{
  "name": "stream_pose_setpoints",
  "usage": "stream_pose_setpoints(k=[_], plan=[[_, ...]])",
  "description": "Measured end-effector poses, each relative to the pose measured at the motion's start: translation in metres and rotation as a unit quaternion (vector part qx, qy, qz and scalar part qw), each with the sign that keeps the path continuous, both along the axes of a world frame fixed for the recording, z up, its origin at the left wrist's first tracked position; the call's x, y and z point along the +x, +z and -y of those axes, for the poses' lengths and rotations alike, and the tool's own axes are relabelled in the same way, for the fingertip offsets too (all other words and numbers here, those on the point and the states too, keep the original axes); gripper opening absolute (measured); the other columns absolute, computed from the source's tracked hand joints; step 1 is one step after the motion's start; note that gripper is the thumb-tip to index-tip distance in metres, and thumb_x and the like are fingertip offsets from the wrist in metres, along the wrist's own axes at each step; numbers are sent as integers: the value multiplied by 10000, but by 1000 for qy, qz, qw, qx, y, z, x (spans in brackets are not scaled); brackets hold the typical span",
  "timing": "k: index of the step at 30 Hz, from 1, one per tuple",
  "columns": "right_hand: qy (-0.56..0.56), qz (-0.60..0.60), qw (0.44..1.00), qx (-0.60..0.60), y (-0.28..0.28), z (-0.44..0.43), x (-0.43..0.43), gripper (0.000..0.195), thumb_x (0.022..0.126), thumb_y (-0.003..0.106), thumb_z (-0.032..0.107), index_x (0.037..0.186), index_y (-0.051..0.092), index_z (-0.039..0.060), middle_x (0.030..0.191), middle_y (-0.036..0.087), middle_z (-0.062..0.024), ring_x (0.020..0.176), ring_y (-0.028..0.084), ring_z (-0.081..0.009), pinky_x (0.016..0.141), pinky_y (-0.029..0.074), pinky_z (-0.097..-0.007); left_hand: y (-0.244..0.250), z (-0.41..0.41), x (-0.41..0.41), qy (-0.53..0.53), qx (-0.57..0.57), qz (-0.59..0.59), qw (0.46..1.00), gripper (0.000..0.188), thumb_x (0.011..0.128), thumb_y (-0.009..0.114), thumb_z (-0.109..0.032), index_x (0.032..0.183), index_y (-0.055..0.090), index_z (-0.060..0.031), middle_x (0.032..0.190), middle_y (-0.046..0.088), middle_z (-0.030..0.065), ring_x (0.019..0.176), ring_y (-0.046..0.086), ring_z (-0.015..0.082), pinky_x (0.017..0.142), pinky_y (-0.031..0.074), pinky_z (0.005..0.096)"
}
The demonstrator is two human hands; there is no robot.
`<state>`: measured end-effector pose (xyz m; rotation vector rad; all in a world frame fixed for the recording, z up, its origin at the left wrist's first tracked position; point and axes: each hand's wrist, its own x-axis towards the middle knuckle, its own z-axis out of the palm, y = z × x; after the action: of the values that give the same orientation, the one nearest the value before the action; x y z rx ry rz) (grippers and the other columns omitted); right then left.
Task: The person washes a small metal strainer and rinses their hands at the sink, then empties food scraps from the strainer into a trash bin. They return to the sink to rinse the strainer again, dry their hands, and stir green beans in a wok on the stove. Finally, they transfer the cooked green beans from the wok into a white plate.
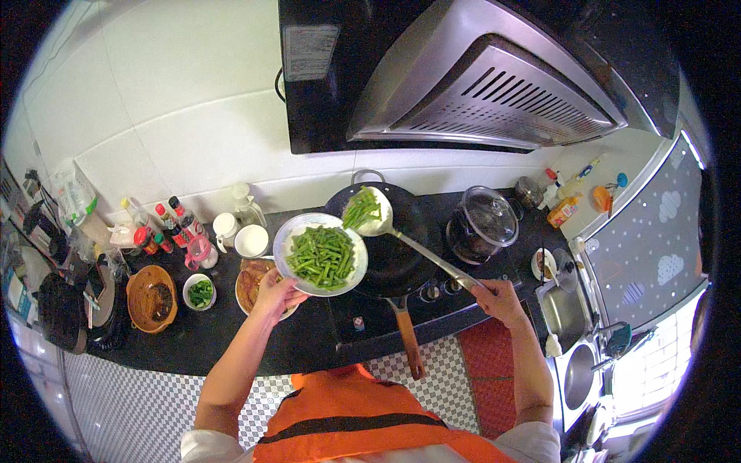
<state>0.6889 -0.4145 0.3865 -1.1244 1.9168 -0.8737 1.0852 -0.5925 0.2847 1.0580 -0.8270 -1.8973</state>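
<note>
My left hand [278, 295] grips the near rim of a white bowl [280, 246] filled with cut green beans [321, 256]. The bowl is held up over the counter, partly covering a plate of browned food [248, 286]. In my right hand [499, 301] is the handle of a metal ladle [425, 252]. Its head lies beside the bowl's upper right rim and carries more cut green beans [363, 209]. Beneath the ladle a black wok [399, 272] with a wooden handle [410, 341] sits on the gas stove [370, 324].
A glass-lidded pot [483, 228] stands right of the wok, with a sink [564, 312] farther right. Leftward are a small bowl of chopped greens [200, 292], a brown bowl [151, 298], a white bowl [252, 240] and several seasoning bottles [185, 217]. A range hood [492, 98] overhangs the stove.
</note>
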Motion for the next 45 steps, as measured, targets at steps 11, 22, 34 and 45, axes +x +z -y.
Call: stream_pose_setpoints(k=[11, 22, 34, 45], plan=[[111, -494, 815, -283, 15, -11, 25, 289, 709, 738, 204, 971, 661, 111, 595, 554, -39, 468, 557, -195, 417, 444, -313, -29, 20, -14, -63, 7, -36, 997, 385, 828, 528, -7, 1189, 394, -15, 946, 630, 179, 691, 673, 256, 613, 596, 343], [-51, 57, 996, 37, 29, 17, -29, 304, 880, 595, 342, 913, 661, 48, 556, 459, 46, 447, 398, -36, 379, 291, -208, -30, 8, -10, -10, 13, -12, 1000, 373, 828, 531, -24, 1180, 407, -29, 924, 640, 148, 695, 672, 228, 613, 594, 328], [130, 110, 898, 407, 39, 155, -103, 331, 910, 530, 316, 921, 631, 1, 534, 449, 11, 350, 292, -30, 284, 232, -160, -46, -41, 36, 82, 12, 81, 993, 426, 806, 513, -9, 1215, 395, -3, 954, 622, 180, 719, 666, 247, 602, 585, 352], [290, -281, 864, 301, 36, 260, -120, 327, 842, 558, 368, 851, 658, 57, 713, 661, -37, 561, 601, -119, 455, 458, -272, -50, -50, 34, 109, 50, 76, 990, 406, 805, 509, 10, 1196, 402, 6, 959, 624, 181, 717, 668, 252, 613, 587, 358]])
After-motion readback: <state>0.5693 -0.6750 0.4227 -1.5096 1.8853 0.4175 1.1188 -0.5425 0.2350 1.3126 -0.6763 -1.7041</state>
